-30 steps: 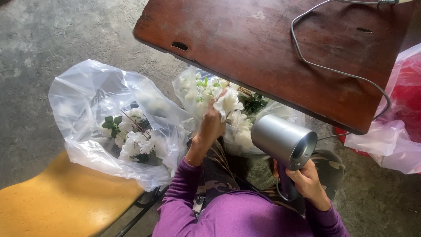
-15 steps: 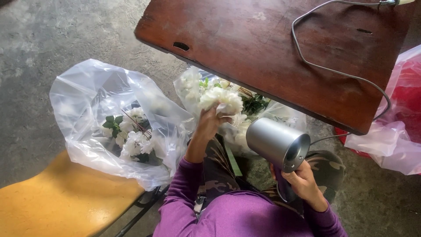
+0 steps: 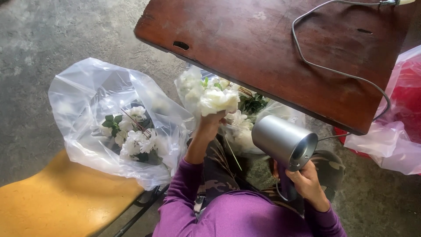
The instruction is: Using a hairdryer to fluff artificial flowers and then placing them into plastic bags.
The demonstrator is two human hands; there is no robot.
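Holding a white flower (image 3: 218, 101) above the left hand (image 3: 212, 120), hairdryer (image 3: 283, 141) beside.

- Left hand (image 3: 213, 119) is raised, fingers closed around a white artificial flower (image 3: 218, 100), held just in front of the surface edge.
- Right hand (image 3: 306, 181) grips the handle of a silver hair dryer (image 3: 284, 141); its open barrel end faces the camera, away from the flower.
- Grey cable (image 3: 333, 72) runs from the dryer up over the dark wooden surface (image 3: 245, 48).
- Clear plastic bag (image 3: 87, 94) lies left of the person on the concrete floor (image 3: 48, 39), holding white flowers with green leaves.
- A second clear bag (image 3: 245, 131) of white flowers sits under the surface edge, behind the left hand.
- Yellow seat (image 3: 57, 202) at lower left.
- Red plastic bag (image 3: 405, 101) at right.
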